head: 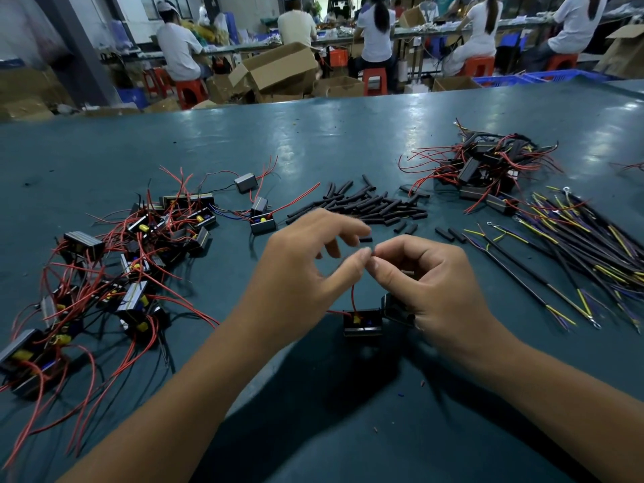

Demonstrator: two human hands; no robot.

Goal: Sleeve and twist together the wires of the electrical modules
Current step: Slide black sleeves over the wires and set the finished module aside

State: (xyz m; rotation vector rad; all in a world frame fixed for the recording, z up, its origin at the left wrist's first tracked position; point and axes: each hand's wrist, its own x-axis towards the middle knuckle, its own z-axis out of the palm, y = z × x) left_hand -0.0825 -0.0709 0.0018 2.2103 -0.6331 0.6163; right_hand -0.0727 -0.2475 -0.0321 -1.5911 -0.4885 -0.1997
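My left hand (pixel 306 266) and my right hand (pixel 421 277) meet fingertip to fingertip above the green table, pinching thin wire ends between thumb and forefinger. A red wire (pixel 352 297) runs down from that pinch to a small black module (pixel 362 322) with a yellow part inside, lying below my hands. A second black module (pixel 395 310) sits under my right palm, partly hidden. A short black sleeve (pixel 365 239) shows just past my left fingers; whether it is held I cannot tell.
A heap of modules with red wires (pixel 115 270) lies at the left. Loose black sleeves (pixel 369 203) are scattered ahead. Another module pile (pixel 484 169) and a bundle of black cables with yellow and purple ends (pixel 575 252) lie at the right. People sit at benches beyond.
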